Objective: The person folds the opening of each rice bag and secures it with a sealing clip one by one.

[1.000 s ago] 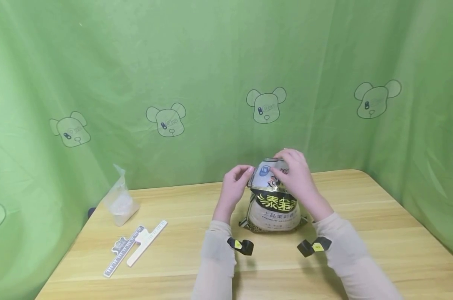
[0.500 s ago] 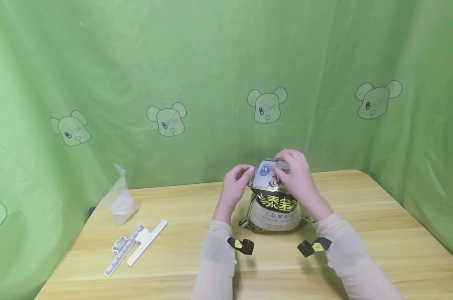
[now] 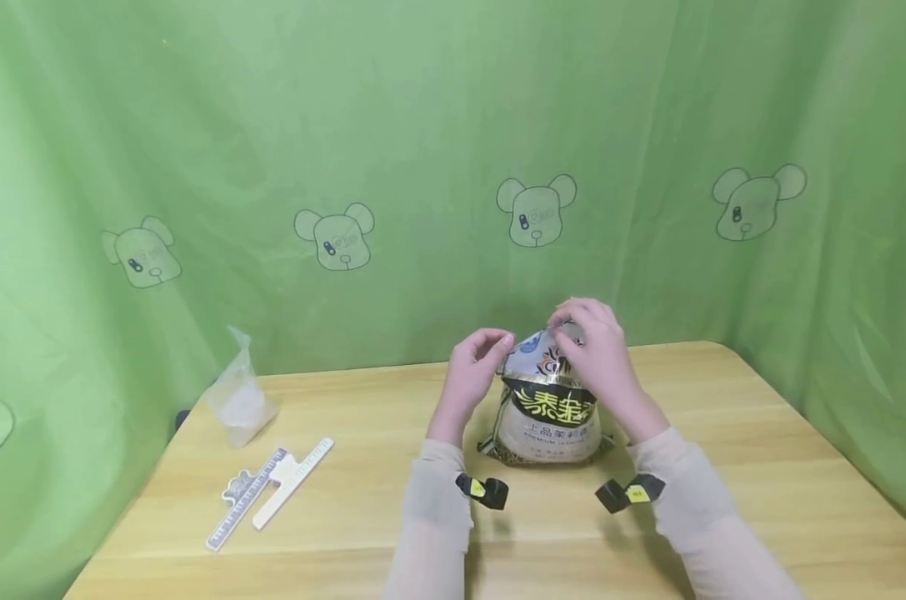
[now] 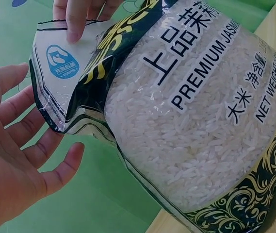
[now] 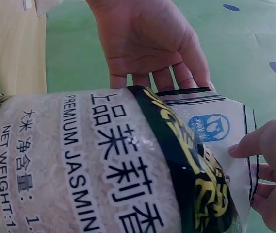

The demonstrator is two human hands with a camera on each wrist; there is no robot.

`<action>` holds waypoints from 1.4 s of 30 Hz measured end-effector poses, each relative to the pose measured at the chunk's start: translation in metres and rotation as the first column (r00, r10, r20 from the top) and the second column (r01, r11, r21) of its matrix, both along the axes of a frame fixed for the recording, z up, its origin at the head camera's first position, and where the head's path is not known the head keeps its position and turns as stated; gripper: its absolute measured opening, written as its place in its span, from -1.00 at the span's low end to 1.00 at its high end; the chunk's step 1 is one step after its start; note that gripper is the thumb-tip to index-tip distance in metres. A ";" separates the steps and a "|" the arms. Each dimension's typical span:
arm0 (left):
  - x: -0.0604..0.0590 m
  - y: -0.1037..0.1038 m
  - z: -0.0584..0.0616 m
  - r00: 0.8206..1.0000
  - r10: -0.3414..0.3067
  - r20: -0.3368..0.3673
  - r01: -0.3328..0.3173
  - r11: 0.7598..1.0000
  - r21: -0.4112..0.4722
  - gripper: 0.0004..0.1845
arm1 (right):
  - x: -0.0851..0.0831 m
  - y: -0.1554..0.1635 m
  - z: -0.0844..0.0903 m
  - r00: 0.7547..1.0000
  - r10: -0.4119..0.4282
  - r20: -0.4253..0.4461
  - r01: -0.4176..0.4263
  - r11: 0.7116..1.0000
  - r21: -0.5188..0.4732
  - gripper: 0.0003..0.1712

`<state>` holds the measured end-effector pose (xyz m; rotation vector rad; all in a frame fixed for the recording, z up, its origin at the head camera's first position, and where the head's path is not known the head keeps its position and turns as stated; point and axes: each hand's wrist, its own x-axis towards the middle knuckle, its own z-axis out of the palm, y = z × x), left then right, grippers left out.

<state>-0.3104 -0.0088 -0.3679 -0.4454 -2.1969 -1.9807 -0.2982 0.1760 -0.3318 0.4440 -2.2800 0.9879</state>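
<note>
A plump bag of rice [image 3: 546, 433], with a clear front, a dark band and a pale top flap, stands on the table. My left hand [image 3: 473, 367] is at the flap's left edge, thumb and index fingertips meeting at the corner in the head view. In the left wrist view, that hand's other fingers [image 4: 36, 126] are loosely extended beside the bag's edge. My right hand [image 3: 598, 346] pinches the flap's top edge. Its thumb [image 5: 244, 144] lies on the front near the blue logo, while the other fingers reach behind.
On the left of the wooden table [image 3: 377, 467] stands a small clear plastic bag [image 3: 244, 408] with pale contents. In front of it lie a grey-and-white piano-key clip [image 3: 246, 500] and a white clip [image 3: 295, 483]. A green curtain [image 3: 422, 125] hangs behind the table.
The flap's upper left part has tipped back, so its top edge now slopes down toward my left hand. My right fingers have shifted slightly along the edge. The bag's base stays put.
</note>
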 end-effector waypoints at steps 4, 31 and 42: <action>-0.003 0.001 0.001 1.000 0.010 0.005 -0.010 1.000 -0.025 -0.68 | -0.001 0.004 0.003 1.000 -0.001 0.008 0.001 1.000 -0.017 -0.87; 0.000 0.012 -0.004 0.998 0.041 -0.049 -0.046 0.994 -0.103 -0.71 | 0.003 0.016 0.006 0.994 0.026 0.110 -0.024 1.000 -0.019 -0.75; 0.007 0.034 0.002 0.983 0.140 -0.117 -0.152 0.983 -0.106 -0.76 | 0.002 0.018 0.006 0.995 0.026 0.099 -0.030 0.999 0.040 -0.76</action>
